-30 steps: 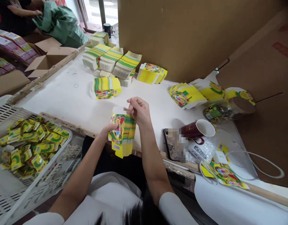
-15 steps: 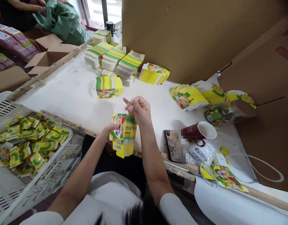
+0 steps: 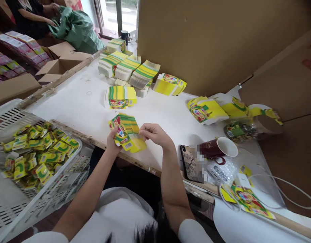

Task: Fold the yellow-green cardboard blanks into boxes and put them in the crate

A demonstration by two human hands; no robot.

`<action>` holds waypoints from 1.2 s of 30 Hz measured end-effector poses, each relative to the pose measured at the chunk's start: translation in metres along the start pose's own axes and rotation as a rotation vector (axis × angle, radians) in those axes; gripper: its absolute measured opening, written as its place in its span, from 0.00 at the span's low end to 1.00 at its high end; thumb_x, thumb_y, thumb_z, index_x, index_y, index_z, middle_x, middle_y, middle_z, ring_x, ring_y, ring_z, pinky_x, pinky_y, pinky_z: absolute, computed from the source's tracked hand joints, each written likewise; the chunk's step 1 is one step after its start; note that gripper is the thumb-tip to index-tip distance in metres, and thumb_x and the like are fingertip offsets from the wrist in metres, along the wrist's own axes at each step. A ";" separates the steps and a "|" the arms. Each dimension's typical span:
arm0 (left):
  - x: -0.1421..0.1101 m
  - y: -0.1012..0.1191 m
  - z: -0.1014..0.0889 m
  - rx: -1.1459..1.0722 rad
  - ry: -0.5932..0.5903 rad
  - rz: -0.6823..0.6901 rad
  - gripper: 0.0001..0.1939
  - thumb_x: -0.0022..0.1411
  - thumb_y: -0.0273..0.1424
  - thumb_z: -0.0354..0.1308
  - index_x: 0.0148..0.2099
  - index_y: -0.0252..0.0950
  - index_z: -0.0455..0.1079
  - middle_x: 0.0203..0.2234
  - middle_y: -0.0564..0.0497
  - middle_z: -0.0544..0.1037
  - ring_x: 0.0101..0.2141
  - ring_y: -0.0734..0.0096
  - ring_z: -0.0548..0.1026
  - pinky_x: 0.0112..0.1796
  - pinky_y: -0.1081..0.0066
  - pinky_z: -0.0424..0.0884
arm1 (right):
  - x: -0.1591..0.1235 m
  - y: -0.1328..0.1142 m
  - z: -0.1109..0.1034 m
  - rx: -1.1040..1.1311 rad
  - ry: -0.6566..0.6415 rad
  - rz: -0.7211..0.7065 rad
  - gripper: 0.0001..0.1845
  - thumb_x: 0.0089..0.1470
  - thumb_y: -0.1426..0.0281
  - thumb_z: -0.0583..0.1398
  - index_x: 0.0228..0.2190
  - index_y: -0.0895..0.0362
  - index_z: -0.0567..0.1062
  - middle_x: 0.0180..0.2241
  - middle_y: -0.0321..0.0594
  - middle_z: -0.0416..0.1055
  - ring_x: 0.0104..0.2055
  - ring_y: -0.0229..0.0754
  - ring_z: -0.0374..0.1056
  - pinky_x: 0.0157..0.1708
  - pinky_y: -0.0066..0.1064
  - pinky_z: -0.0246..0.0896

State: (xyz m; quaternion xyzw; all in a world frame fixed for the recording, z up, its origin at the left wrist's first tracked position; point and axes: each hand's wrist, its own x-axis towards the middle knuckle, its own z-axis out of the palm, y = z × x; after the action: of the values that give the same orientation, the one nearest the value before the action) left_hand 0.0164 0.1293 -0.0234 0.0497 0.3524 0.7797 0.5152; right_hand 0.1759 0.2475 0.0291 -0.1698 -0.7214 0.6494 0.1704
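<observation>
Two bare hands work over the near edge of a white bench (image 3: pixel 71 109). The left hand (image 3: pixel 113 141) grasps a fanned stack of flat printed cartons (image 3: pixel 127 130), thumb across the printed face, just above the bench edge. The right hand (image 3: pixel 155 134) has its fingers drawn together at the fan's right side; whether it pinches a carton cannot be told.

Just beyond the fan lies a carton bundle (image 3: pixel 122 98), with taller carton stacks (image 3: pixel 132 72) behind it and a yellow bundle (image 3: pixel 170 85) to their right. Further right are loose cartons (image 3: pixel 207 109) and a clear jar (image 3: pixel 239 130). Nearer, a phone (image 3: pixel 192 165), partly blurred out, lies beside a maroon mug (image 3: pixel 208 148).

Left of the bench, a white basket (image 3: pixel 39 194) holds small yellow packets (image 3: pixel 40 157). At the upper left, a co-worker's hand (image 3: pixel 51 22) touches a green sack (image 3: pixel 80 30) near an open cardboard box (image 3: pixel 54 67).
</observation>
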 end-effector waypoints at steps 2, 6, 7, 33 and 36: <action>0.001 0.001 0.000 -0.044 0.017 0.074 0.21 0.55 0.38 0.64 0.49 0.35 0.76 0.44 0.44 0.84 0.52 0.48 0.78 0.54 0.53 0.75 | -0.002 0.004 0.003 0.004 0.002 0.008 0.16 0.55 0.58 0.63 0.25 0.57 0.72 0.19 0.31 0.66 0.22 0.33 0.60 0.26 0.27 0.57; 0.003 0.002 0.000 -0.103 0.052 0.194 0.19 0.56 0.40 0.63 0.48 0.38 0.77 0.46 0.47 0.83 0.53 0.52 0.78 0.55 0.55 0.74 | -0.024 0.015 0.017 0.009 0.088 0.009 0.16 0.56 0.56 0.62 0.27 0.56 0.73 0.20 0.31 0.66 0.23 0.34 0.61 0.27 0.28 0.57; 0.003 0.002 0.000 -0.104 0.061 0.208 0.19 0.56 0.40 0.63 0.48 0.38 0.77 0.46 0.47 0.83 0.53 0.52 0.78 0.55 0.56 0.73 | -0.031 0.019 0.022 0.004 0.130 0.009 0.16 0.57 0.57 0.62 0.28 0.56 0.73 0.20 0.31 0.66 0.24 0.34 0.61 0.27 0.28 0.57; 0.009 0.004 0.007 0.296 -0.207 0.477 0.23 0.64 0.45 0.47 0.53 0.38 0.70 0.50 0.55 0.79 0.61 0.61 0.68 0.59 0.63 0.67 | -0.242 0.081 0.066 -0.274 0.307 0.957 0.03 0.54 0.73 0.65 0.31 0.62 0.79 0.32 0.38 0.77 0.38 0.40 0.72 0.44 0.33 0.68; 0.007 0.003 0.008 0.254 -0.160 0.456 0.24 0.60 0.45 0.51 0.53 0.37 0.69 0.51 0.53 0.78 0.61 0.60 0.68 0.59 0.63 0.67 | -0.260 0.093 0.054 -0.457 0.439 1.169 0.14 0.61 0.65 0.62 0.46 0.59 0.75 0.47 0.44 0.74 0.46 0.44 0.72 0.47 0.41 0.71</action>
State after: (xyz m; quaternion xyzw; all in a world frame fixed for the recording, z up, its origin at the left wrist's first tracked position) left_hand 0.0149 0.1384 -0.0172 0.2534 0.3852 0.8189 0.3420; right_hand 0.3832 0.0883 -0.0753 -0.6932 -0.5786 0.4161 -0.1074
